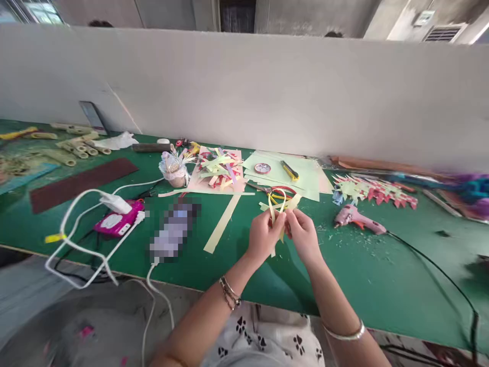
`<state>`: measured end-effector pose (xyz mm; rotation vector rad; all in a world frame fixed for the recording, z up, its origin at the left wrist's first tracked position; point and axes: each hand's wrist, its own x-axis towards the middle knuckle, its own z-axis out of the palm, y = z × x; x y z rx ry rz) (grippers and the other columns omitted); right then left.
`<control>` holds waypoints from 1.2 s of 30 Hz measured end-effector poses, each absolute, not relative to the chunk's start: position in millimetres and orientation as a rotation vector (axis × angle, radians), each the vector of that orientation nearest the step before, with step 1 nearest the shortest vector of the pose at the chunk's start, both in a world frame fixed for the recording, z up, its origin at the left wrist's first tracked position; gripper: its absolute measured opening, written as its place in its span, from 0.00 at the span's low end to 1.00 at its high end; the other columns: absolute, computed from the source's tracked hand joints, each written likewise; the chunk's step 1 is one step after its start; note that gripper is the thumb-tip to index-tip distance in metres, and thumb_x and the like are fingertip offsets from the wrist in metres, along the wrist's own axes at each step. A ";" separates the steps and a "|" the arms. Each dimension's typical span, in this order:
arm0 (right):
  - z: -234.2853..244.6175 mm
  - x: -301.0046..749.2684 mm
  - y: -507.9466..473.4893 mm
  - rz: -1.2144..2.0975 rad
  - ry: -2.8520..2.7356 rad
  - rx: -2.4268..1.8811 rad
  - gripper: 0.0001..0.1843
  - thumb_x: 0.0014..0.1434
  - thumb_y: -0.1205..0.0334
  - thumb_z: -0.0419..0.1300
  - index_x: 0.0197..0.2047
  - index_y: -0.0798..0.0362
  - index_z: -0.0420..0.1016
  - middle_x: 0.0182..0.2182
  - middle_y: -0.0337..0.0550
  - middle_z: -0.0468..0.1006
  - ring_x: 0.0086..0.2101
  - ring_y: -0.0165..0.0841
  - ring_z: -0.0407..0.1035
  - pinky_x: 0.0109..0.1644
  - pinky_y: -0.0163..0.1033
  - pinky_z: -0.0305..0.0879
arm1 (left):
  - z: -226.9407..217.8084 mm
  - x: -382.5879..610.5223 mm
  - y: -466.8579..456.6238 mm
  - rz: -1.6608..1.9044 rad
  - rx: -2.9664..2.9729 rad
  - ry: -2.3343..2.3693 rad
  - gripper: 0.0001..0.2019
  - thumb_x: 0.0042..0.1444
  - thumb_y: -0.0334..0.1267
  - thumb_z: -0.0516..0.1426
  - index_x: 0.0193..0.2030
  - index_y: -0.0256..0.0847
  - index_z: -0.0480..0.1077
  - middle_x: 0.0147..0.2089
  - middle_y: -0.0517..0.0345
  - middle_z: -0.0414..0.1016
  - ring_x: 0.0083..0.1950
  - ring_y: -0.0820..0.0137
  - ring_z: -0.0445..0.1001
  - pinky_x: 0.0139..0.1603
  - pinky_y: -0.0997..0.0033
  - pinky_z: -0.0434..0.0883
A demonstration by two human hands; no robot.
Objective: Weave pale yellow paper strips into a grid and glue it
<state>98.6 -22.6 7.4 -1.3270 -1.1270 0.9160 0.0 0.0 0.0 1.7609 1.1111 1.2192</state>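
My left hand (264, 235) pinches a pale yellow paper strip (283, 202) that bends up into a loop above the fingers. Close beside it, my right hand (304, 235) has its fingers closed on the same strip; the fingertips of both hands nearly meet. One strip end hangs below the left fingers. Just behind the hands lie red-handled scissors (290, 190), partly covered by the loop, and short paper pieces. A longer, flat yellow paper strip (222, 224) rests on the green table (244, 275) left of my hands.
A pink glue gun (359, 218) with a black cord lies at right, near cut paper leaves (376, 191). Behind are green paper sheets (305, 186) with a utility knife (289, 170), and a strip pile (221, 165). At left are a phone (175, 229) and magenta power strip (119, 218).
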 end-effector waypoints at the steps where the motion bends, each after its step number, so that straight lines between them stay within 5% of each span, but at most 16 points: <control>1: 8.5 99.0 -22.3 0.913 -1.138 -1.335 0.21 0.59 0.50 0.50 0.20 0.52 0.53 0.14 0.30 0.54 0.17 0.23 0.49 0.20 0.31 0.47 | -1.1 0.3 -0.1 1.225 1.776 1.131 0.15 0.59 0.44 0.48 0.24 0.39 0.60 0.20 0.64 0.60 0.22 0.77 0.57 0.24 0.77 0.54; 8: 12.5 100.6 -22.5 0.876 -1.273 -1.379 0.22 0.59 0.50 0.48 0.18 0.52 0.54 0.13 0.31 0.56 0.17 0.23 0.51 0.21 0.32 0.48 | -4.5 0.1 -0.6 1.236 1.842 1.191 0.19 0.59 0.43 0.48 0.20 0.40 0.51 0.17 0.66 0.52 0.20 0.78 0.50 0.22 0.74 0.48; 22: 11.1 101.2 -21.4 0.954 -1.264 -1.375 0.20 0.60 0.52 0.49 0.19 0.52 0.54 0.12 0.31 0.57 0.14 0.23 0.50 0.19 0.31 0.48 | -1.8 -0.6 0.9 1.285 1.584 1.150 0.21 0.58 0.46 0.48 0.19 0.40 0.47 0.17 0.67 0.46 0.20 0.78 0.47 0.20 0.74 0.47; 36: 8.3 103.9 -23.1 0.838 -1.330 -1.393 0.21 0.59 0.51 0.50 0.20 0.51 0.52 0.14 0.31 0.54 0.18 0.24 0.49 0.21 0.32 0.46 | -3.5 -1.2 1.1 1.204 1.742 1.152 0.18 0.59 0.45 0.48 0.21 0.40 0.55 0.18 0.66 0.53 0.20 0.77 0.52 0.21 0.76 0.51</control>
